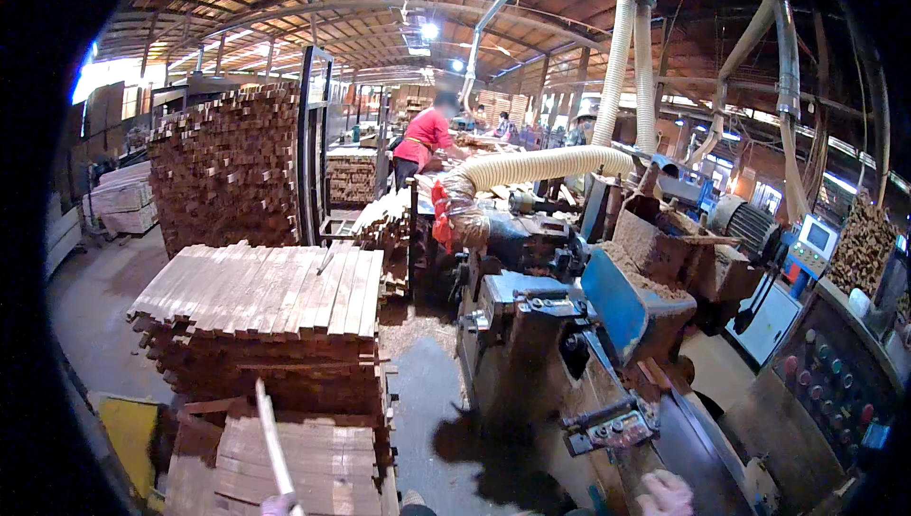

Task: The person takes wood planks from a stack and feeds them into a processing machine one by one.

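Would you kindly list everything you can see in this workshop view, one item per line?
Stacks of wooden slats: several, reddish-brown, left and centre floor.
Tall slat pile: one, dark brown, behind them.
Woodworking machine: one, grey with a blue panel, centre right.
Flexible dust hose: one, cream, arching over the machine.
Control panel: one, grey with coloured buttons, far right.
Person in a red top: one, working in the background.
Thin pale stick: one, held upright, bottom left.
Left hand: at the bottom edge, gripping the stick.
Right hand: bottom edge, by the machine; its grip cannot be told.
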A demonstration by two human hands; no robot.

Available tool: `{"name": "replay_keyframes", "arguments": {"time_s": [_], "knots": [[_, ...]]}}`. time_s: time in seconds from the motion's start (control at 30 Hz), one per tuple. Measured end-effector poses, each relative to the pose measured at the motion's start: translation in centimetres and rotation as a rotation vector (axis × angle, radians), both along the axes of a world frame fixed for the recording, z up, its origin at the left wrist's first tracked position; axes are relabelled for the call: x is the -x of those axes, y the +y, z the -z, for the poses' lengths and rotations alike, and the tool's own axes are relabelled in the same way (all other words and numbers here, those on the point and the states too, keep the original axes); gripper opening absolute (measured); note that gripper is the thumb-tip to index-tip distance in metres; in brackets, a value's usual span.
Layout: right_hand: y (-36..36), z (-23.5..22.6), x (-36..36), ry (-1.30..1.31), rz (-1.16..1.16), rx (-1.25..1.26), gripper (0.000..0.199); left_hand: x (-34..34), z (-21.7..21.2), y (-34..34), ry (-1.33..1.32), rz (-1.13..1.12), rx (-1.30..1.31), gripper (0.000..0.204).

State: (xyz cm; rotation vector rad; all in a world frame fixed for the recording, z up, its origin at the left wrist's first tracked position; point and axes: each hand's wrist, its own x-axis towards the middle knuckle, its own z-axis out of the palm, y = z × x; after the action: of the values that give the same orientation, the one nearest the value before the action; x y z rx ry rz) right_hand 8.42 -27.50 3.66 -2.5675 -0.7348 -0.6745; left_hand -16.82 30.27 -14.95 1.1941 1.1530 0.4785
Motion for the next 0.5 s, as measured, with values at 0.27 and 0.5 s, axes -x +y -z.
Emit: {"name": "replay_keyframes", "arguments": {"time_s": [0.27,0.5], "knots": [[9.3,2.0,5.5,0.518,-0.485,-0.228,0.061,-14.8,-9.4,-25.3,-0.612,0.242,0.422,0.049],[-2.8,-2.6,9.0,0.636,-0.142,-0.496,0.077,-20.1,-14.6,-40.8,-0.874,0.982,0.22,0.074]]}}
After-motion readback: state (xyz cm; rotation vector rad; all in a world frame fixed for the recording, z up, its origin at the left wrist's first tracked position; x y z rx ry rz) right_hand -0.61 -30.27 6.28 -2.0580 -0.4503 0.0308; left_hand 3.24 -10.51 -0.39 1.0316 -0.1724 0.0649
